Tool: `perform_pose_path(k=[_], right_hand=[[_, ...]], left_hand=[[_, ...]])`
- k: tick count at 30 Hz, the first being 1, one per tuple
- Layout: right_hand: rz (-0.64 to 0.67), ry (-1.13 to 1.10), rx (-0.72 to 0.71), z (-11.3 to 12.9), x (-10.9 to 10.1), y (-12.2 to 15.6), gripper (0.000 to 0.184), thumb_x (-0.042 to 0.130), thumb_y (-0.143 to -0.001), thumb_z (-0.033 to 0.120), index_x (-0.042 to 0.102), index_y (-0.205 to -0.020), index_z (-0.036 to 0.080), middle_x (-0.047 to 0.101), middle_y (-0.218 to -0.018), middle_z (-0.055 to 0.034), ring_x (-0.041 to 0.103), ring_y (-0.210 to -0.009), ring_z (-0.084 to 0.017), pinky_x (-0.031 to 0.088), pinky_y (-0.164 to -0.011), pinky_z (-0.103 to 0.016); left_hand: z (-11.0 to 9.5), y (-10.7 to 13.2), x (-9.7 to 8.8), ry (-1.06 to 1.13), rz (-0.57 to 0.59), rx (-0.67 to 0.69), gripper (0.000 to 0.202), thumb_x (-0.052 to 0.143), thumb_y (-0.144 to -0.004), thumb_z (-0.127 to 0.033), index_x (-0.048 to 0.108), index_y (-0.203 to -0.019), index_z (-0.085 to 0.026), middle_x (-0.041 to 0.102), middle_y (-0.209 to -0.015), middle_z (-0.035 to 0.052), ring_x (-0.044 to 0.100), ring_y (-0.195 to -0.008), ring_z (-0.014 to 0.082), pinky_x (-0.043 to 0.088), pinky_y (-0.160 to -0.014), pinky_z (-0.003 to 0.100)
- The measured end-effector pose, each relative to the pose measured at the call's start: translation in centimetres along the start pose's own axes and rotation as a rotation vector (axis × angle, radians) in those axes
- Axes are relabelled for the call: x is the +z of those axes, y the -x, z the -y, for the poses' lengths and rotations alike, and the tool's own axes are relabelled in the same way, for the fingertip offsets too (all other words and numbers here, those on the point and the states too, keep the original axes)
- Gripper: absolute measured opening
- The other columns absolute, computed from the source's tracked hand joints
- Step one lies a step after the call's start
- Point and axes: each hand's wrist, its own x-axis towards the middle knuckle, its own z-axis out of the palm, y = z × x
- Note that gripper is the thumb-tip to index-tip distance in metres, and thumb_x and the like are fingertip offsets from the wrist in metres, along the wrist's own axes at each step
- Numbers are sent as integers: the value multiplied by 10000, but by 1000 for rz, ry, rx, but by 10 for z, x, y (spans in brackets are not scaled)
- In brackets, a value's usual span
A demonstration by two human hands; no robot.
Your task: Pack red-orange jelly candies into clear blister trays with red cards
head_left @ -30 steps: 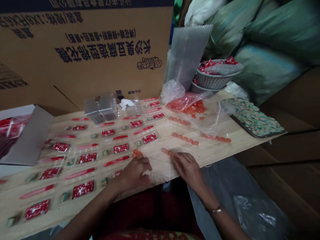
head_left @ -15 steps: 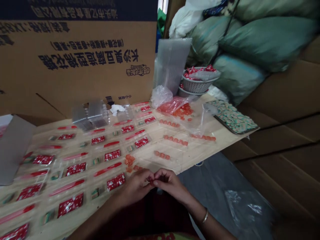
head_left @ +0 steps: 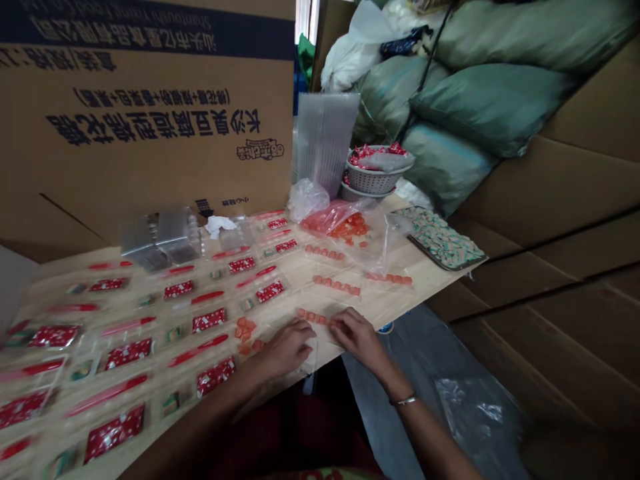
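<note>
My left hand (head_left: 289, 347) rests knuckles-up at the near edge of the wooden board (head_left: 430, 287), fingers curled over a clear plastic tray; whether it holds anything I cannot see. My right hand (head_left: 356, 333) lies beside it, fingertips touching the short row of orange candies (head_left: 311, 316) in that tray. A small loose heap of orange candies (head_left: 246, 331) sits just left of my left hand. Two more filled rows (head_left: 336, 285) lie further back.
Rows of clear trays with red packets (head_left: 209, 319) and red sticks cover the board's left. A bag of orange candies (head_left: 350, 225), a tray of pale sweets (head_left: 440, 239), a basket of red packets (head_left: 377, 175), a big cardboard box (head_left: 150, 120) and green sacks (head_left: 480, 107) stand behind.
My hands met at the board's near edge in a pinch, then went back out to the candy row. The camera view swung right and tilted up a little.
</note>
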Motion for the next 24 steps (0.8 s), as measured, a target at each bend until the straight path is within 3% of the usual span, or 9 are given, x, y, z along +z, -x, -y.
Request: perform_pose_path(k=[11, 16, 24], right_hand=[[81, -40, 60, -10, 0, -4, 70, 518, -877, 208, 587, -864, 209, 584, -820, -31, 569, -745, -179, 465, -665, -293], [96, -41, -18, -10, -2, -1, 97, 499, -902, 239, 590, -884, 210, 596, -839, -44, 577, -793, -188, 471, -702, -303], [-25, -34, 5, -7, 4, 3, 97, 513, -891, 230, 606, -877, 206, 595, -864, -53, 577, -814, -194, 477, -706, -303]], left_hand=[[10, 2, 2, 63, -21, 49, 294, 548, -726, -66, 640, -988, -160, 653, -1033, 75, 552, -1024, 204, 433, -940, 339], [5, 3, 0, 61, -15, 38, 307, 543, -732, -54, 639, -1010, -145, 651, -1035, 83, 558, -1007, 201, 439, -931, 332], [4, 4, 1, 40, -20, 32, 289, 541, -729, -57, 640, -982, -157, 649, -1021, 76, 558, -1002, 210, 441, -925, 337]])
